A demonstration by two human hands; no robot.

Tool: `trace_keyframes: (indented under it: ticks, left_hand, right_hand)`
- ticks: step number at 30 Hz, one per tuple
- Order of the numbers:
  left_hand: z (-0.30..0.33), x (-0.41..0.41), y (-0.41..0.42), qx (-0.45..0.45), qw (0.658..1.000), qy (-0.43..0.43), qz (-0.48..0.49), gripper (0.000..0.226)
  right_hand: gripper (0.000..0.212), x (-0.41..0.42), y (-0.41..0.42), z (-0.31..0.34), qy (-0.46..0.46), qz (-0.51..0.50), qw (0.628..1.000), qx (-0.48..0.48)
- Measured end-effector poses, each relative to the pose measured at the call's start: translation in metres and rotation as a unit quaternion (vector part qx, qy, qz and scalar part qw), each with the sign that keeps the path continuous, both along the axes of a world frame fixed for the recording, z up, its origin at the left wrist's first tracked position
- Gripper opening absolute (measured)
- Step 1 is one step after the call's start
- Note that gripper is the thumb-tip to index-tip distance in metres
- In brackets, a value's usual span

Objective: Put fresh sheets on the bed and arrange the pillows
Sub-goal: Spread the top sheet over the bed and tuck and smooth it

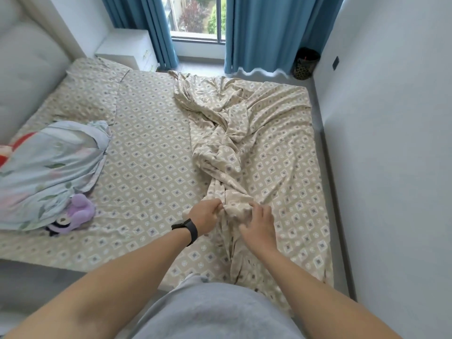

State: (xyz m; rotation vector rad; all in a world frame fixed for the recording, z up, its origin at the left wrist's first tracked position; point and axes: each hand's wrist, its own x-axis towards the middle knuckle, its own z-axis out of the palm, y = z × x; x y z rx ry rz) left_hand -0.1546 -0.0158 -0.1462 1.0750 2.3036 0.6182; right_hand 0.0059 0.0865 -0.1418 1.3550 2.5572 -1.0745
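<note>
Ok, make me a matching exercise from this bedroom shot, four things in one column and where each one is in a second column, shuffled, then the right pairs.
Things
1. bunched beige diamond-patterned sheet
2. purple plush toy
3. dark patterned waste bin
4. black wristwatch

Places
A. on the floor in the corner by the blue curtain
B. on the left hand side's wrist
C. gripped by the left hand, the right hand on it
D. at the near edge of the pale floral pillow

Pairs: 1-C, 2-D, 3-A, 4-B
</note>
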Motion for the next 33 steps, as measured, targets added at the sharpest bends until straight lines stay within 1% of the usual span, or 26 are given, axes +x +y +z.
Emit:
trace_keyframes:
  ticks: [1, 3, 4, 5, 6, 8, 9, 10, 12, 13, 14, 15, 16, 17, 19, 20, 21, 22, 23, 25, 26, 27, 28, 30, 32, 33]
  left_hand:
    - [0.005, 0.001, -0.001, 0.002, 1.0, 0.007, -0.017, 0.019]
    - [0.015, 0.001, -0.004, 0.011, 0.999, 0.003, -0.053, 0.023]
    - [0.018, 0.0, -0.008, 0.015, 0.998, -0.017, -0.059, 0.025]
    - [0.017, -0.002, -0.011, 0.031, 0.998, -0.04, -0.049, 0.024]
    - [0.015, -0.002, -0.017, 0.047, 0.996, -0.075, -0.019, 0.024]
    - [0.009, -0.003, -0.026, 0.087, 0.978, -0.153, 0.109, 0.019]
    - [-0.001, -0.005, -0.032, 0.086, 0.959, -0.196, 0.186, 0.013]
    - [-0.006, -0.004, -0.034, 0.063, 0.932, -0.243, 0.261, 0.016]
    - [-0.018, -0.004, -0.04, -0.027, 0.867, -0.331, 0.371, 0.06]
    - [-0.03, -0.007, -0.043, -0.061, 0.829, -0.382, 0.405, 0.08]
    - [-0.039, -0.008, -0.044, -0.08, 0.788, -0.446, 0.418, 0.092]
    - [-0.052, -0.009, -0.046, -0.075, 0.753, -0.512, 0.406, 0.095]
    - [-0.061, -0.009, -0.047, -0.073, 0.731, -0.552, 0.395, 0.089]
    - [-0.062, -0.009, -0.045, -0.05, 0.71, -0.583, 0.391, 0.074]
    - [-0.055, -0.004, -0.037, 0.001, 0.679, -0.625, 0.385, 0.05]
    - [-0.041, -0.002, -0.028, 0.028, 0.673, -0.631, 0.384, 0.042]
    - [-0.033, -0.005, -0.02, 0.067, 0.665, -0.635, 0.388, 0.035]
    - [-0.025, -0.009, -0.014, 0.11, 0.643, -0.653, 0.384, 0.032]
    - [-0.017, -0.013, -0.008, 0.144, 0.625, -0.67, 0.373, 0.032]
    - [0.002, -0.021, -0.001, 0.19, 0.616, -0.68, 0.35, 0.033]
    - [0.01, -0.024, 0.001, 0.206, 0.616, -0.68, 0.34, 0.036]
    - [0.014, -0.028, 0.002, 0.212, 0.626, -0.672, 0.335, 0.042]
    - [0.017, -0.03, -0.001, 0.22, 0.627, -0.675, 0.321, 0.048]
    - [0.018, -0.03, -0.012, 0.222, 0.626, -0.693, 0.279, 0.055]
    - [0.018, -0.025, -0.026, 0.206, 0.625, -0.718, 0.225, 0.07]
    - [0.021, -0.023, -0.033, 0.187, 0.617, -0.737, 0.202, 0.072]
  right_hand:
    - [0.055, -0.008, -0.01, 0.003, -0.003, 0.045, 0.999, 0.003]
    - [0.029, -0.023, -0.025, 0.005, -0.001, 0.102, 0.995, 0.0]
    - [0.014, -0.029, -0.027, 0.008, 0.016, 0.093, 0.995, -0.026]
    - [0.009, -0.033, -0.027, 0.011, 0.044, 0.071, 0.994, -0.068]
    - [0.018, -0.036, -0.025, 0.011, 0.063, 0.051, 0.991, -0.109]
    - [0.032, -0.039, -0.018, 0.013, 0.071, 0.044, 0.985, -0.154]
    - [0.035, -0.04, -0.016, 0.015, 0.072, 0.043, 0.982, -0.167]
    - [0.036, -0.04, -0.013, 0.015, 0.074, 0.041, 0.979, -0.184]
    - [0.032, -0.04, -0.011, 0.017, 0.071, 0.029, 0.973, -0.219]
    - [0.03, -0.039, -0.01, 0.016, 0.069, 0.021, 0.97, -0.233]
    - [0.029, -0.037, -0.009, 0.015, 0.068, 0.011, 0.966, -0.249]
    - [0.029, -0.035, -0.008, 0.015, 0.068, 0.002, 0.963, -0.262]
    - [0.03, -0.032, -0.006, 0.016, 0.072, -0.009, 0.959, -0.275]
    - [0.031, -0.029, -0.003, 0.017, 0.079, -0.022, 0.955, -0.286]
    - [0.035, -0.023, 0.003, 0.02, 0.089, -0.064, 0.945, -0.308]
    - [0.035, -0.02, 0.008, 0.02, 0.092, -0.09, 0.941, -0.314]
    - [0.034, -0.017, 0.012, 0.018, 0.091, -0.113, 0.938, -0.313]
    - [0.031, -0.014, 0.016, 0.017, 0.084, -0.129, 0.94, -0.304]
    - [0.028, -0.013, 0.02, 0.015, 0.069, -0.139, 0.95, -0.272]
    - [0.023, -0.013, 0.024, 0.014, 0.029, -0.154, 0.976, -0.149]
    - [0.021, -0.015, 0.024, 0.012, 0.028, -0.167, 0.982, -0.088]
    - [0.023, -0.019, 0.021, 0.018, 0.049, -0.165, 0.984, -0.047]
    - [0.024, -0.026, 0.02, 0.021, 0.082, -0.141, 0.985, -0.048]
    - [0.024, -0.043, 0.009, 0.033, 0.131, -0.068, 0.978, -0.15]
    - [0.036, -0.059, -0.005, 0.052, 0.117, -0.04, 0.951, -0.284]
    - [0.04, -0.066, -0.008, 0.058, 0.109, -0.045, 0.933, -0.339]
